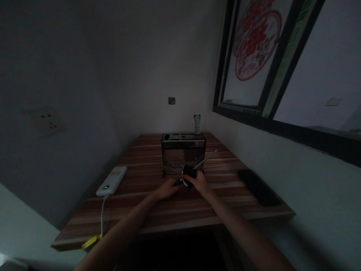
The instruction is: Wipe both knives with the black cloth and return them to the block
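Above the middle of the wood-grain table (152,218), my right hand (200,182) is closed around a small black box-shaped object (190,171). A thin pale rod or tube (206,159) sticks out to the upper right from beside it. My left hand (166,189) reaches in from the left, its fingers pinched on a small dark part (178,182) at the box's lower left. A white strip or cord shows between the two hands. Dim light hides the finer details. Just behind the hands stands a clear tank with a black lid frame (184,144), like a small aquarium.
A foil-wrapped cylinder (197,124) rises at the tank's right rear. To the left lies a white power bank (112,181) with a white cable (102,214) running off the front edge. A flat black slab (258,187) rests at the right. Walls close in on both sides.
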### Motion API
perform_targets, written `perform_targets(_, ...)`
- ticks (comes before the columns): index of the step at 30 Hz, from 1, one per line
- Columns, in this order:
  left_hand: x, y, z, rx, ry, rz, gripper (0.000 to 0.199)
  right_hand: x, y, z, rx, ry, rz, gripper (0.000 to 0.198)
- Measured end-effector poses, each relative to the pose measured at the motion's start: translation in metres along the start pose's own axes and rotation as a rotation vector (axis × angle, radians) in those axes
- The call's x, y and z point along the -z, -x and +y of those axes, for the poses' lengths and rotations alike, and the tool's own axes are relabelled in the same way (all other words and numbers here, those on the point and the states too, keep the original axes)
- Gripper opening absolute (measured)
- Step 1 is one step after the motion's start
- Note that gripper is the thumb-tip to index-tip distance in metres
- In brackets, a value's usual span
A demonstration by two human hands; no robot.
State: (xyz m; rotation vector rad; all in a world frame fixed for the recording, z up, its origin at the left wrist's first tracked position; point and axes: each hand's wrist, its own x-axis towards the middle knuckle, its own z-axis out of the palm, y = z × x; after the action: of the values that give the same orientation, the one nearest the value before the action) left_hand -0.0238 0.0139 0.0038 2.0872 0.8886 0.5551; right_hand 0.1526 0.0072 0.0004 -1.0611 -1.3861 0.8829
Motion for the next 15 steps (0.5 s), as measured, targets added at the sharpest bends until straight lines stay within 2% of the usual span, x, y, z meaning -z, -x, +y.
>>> perform_targets(3, 0.0, -0.001, -0.002, -0.012, -0.033, 0.015, 0.031, 0.003, -0.002, 0.0, -0.018, -0.048, 0.048, 0.04)
perform_targets(7, 0.0, -0.001, -0.004, -0.038, -0.035, 0.017, 0.032, 0.01, -0.006, 0.001, -0.028, -0.117, 0.045, 0.035)
perform_targets(15, 0.0, 0.001, 0.002, 0.018, -0.075, 0.018, 0.031, 0.029, -0.012, -0.016, 0.015, -0.362, 0.247, 0.033)
